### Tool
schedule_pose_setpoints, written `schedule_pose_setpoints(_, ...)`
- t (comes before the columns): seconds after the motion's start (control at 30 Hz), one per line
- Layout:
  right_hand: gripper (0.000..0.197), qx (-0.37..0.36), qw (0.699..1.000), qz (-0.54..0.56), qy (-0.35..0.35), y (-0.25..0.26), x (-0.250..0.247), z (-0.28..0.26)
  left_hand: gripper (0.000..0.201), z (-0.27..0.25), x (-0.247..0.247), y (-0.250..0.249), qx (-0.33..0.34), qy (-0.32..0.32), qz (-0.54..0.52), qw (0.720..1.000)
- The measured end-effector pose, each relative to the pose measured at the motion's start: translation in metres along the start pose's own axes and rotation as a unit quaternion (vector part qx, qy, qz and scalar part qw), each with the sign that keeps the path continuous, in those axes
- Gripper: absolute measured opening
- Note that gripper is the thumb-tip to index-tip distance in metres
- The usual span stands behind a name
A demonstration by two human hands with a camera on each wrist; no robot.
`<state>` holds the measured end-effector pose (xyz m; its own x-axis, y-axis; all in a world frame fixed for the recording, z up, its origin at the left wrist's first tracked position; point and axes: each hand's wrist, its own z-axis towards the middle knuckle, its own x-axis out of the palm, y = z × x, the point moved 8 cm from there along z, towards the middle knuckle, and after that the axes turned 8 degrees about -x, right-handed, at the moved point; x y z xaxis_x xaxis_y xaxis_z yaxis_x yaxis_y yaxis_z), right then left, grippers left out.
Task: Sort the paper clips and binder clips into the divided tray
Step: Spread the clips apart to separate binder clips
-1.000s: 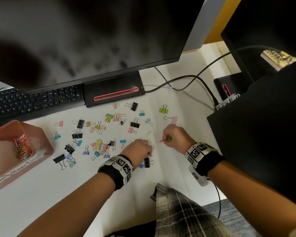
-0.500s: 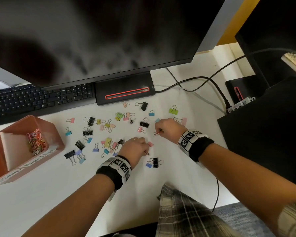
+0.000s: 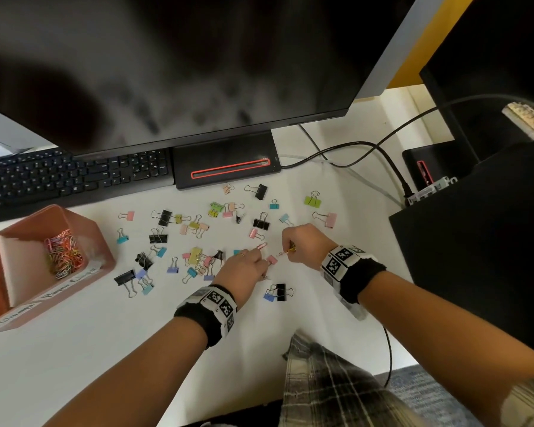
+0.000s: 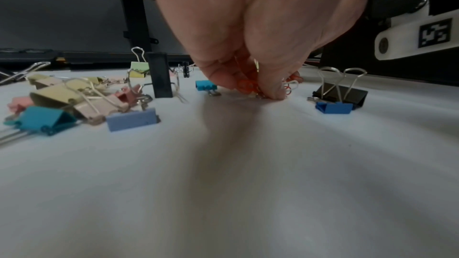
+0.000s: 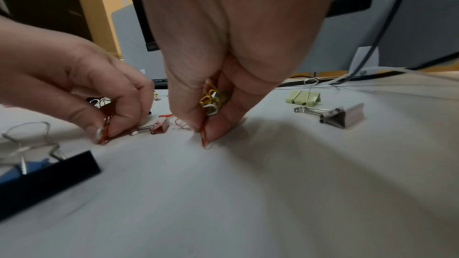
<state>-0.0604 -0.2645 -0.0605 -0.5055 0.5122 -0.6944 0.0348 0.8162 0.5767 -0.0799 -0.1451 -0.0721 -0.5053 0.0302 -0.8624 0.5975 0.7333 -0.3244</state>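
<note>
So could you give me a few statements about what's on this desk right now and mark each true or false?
1. The right hand pinches several coloured paper clips. True.
2. The pink divided tray holds only binder clips. False: the tray's one filled compartment holds coloured paper clips.
3. The left hand lies flat and open. False: its fingers pinch paper clips at the desk surface.
4. Many binder clips lie loose on the white desk. True.
</note>
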Motion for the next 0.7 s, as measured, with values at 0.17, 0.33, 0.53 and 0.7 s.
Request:
schedule_pose_setpoints(0.17,0.011,0.010,0.998,0.040,-0.037,-0.005,-0.001,-0.007,0.017,-0.004,0.006,0.005,-0.010,0.001,0.015,1.000)
schedule_pose_setpoints(0.33,0.014,0.021,0.996,0.064,-0.057,-0.012,-0.004,-0.016,0.028,-0.007,0.010,0.009,-0.027,0.006,0.008,1.000)
schedule_pose_setpoints(0.53,0.019,0.055,0.991,0.086,-0.082,-0.031,-0.017,-0.029,0.017,-0.011,-0.026,0.023,-0.120,-0.110,-0.163,0.973)
schedule_pose_setpoints(0.7,0.022,0.067,0.989,0.094,-0.089,-0.040,-0.024,-0.034,0.026,0.013,-0.040,0.029,-0.173,-0.117,-0.157,0.965)
